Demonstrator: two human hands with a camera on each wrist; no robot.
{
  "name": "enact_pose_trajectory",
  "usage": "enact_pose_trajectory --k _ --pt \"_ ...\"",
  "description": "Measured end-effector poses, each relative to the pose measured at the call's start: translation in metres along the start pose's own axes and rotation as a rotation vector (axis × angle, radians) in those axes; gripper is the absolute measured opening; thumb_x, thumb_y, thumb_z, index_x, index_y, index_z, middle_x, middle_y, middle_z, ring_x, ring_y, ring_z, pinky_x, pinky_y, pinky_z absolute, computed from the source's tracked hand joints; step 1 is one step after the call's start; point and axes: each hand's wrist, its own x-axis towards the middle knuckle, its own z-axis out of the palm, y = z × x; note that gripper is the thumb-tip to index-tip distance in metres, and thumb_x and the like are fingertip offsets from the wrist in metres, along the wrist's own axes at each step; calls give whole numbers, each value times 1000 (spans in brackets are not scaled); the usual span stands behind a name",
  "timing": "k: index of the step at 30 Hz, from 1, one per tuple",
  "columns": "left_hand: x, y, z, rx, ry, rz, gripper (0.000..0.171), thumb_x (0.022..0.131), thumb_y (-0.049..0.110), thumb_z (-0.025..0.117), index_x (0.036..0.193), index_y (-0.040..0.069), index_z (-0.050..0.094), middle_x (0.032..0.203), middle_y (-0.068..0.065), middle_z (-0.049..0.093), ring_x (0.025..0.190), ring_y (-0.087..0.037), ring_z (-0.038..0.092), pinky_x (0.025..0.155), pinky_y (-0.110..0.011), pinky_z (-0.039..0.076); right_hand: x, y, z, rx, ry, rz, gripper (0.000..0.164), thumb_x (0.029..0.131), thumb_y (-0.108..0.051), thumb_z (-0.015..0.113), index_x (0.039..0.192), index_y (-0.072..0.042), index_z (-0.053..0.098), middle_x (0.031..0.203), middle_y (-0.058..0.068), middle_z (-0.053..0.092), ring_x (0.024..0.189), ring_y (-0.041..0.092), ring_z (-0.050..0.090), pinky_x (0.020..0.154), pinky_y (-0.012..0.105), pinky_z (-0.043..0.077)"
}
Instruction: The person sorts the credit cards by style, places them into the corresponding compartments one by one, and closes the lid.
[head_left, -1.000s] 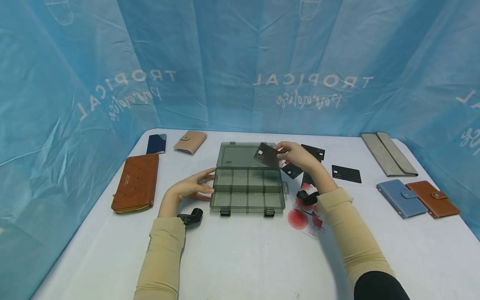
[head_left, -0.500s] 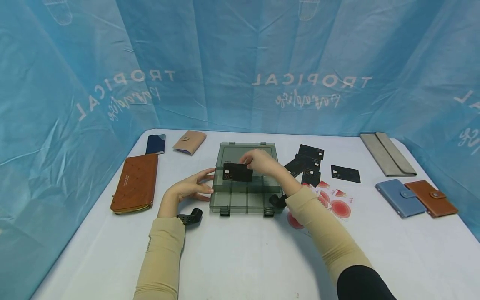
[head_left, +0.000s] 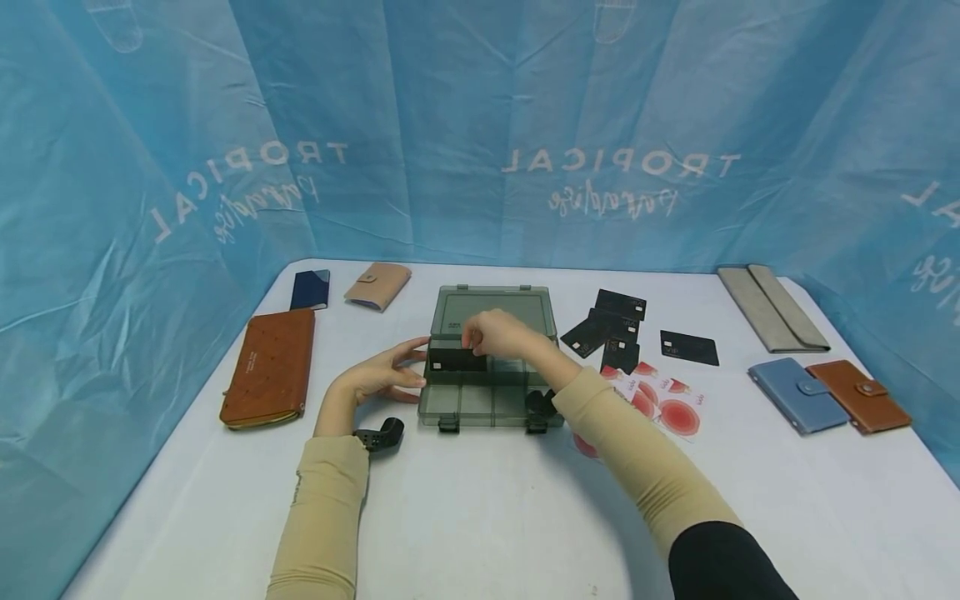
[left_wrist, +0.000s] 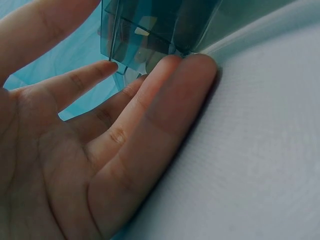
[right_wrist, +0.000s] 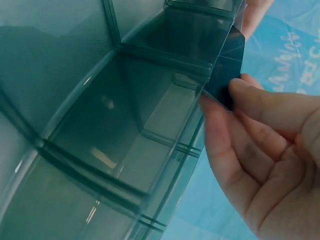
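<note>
A translucent grey-green compartment box (head_left: pixel 517 404) sits on the table, its lid (head_left: pixel 517 304) laid back away from the person. My right hand (head_left: pixel 498 335) pinches a black card (head_left: pixel 453 360) by its right end, thumb on one face. The card stands on edge, lowered into the back-left part of the box. In the right wrist view the thumb and fingers hold this dark card (right_wrist: pixel 229 75) at the box's wall. My left hand (head_left: pixel 382 372) touches the box's left side with extended fingers. In the left wrist view its fingertips (left_wrist: pixel 197 65) lie against the box's lower edge.
Right of the box lie several black cards (head_left: pixel 618 329) and red-and-white fruit-print cards (head_left: pixel 678 417). A grey folder (head_left: pixel 772 310), blue wallet (head_left: pixel 801 396) and brown wallet (head_left: pixel 858 398) are at far right. On the left are a brown zip case (head_left: pixel 268 367), navy holder (head_left: pixel 310 289) and beige wallet (head_left: pixel 378 285).
My right hand has carried the black card leftward from the pile over the box, then down into its back-left part. The left hand has stayed at the box's side.
</note>
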Motion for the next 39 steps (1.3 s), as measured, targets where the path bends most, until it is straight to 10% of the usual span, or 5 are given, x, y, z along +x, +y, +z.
enact_pose_trajectory --k 9,20,29,39 --pt "0 -1 0 1 11 -4 86 83 1 64 150 18 14 151 -18 13 94 -20 57 87 -47 51 -1 -3 2 -29 -257 221 43 95 -8 41 137 -17 45 133 12 47 49 13 42 54 29 43" --pt "0 1 0 12 -4 13 86 83 0 64 150 16 12 150 -20 11 92 -20 58 87 -48 51 -7 3 -1 140 -368 261 46 96 -11 37 142 -14 37 117 10 51 51 14 28 53 32 31" --pt "-2 -2 1 11 4 6 86 82 1 65 150 17 14 150 -18 13 95 -22 56 86 -46 51 -31 27 -23 186 -58 164 34 95 -12 38 123 -3 55 116 16 57 83 26 58 68 32 50" --pt "0 -1 1 16 7 15 87 82 2 66 150 17 13 150 -19 12 92 -19 58 87 -46 51 -61 89 -44 229 131 326 36 93 -11 41 125 0 53 112 20 57 94 34 55 81 47 48"
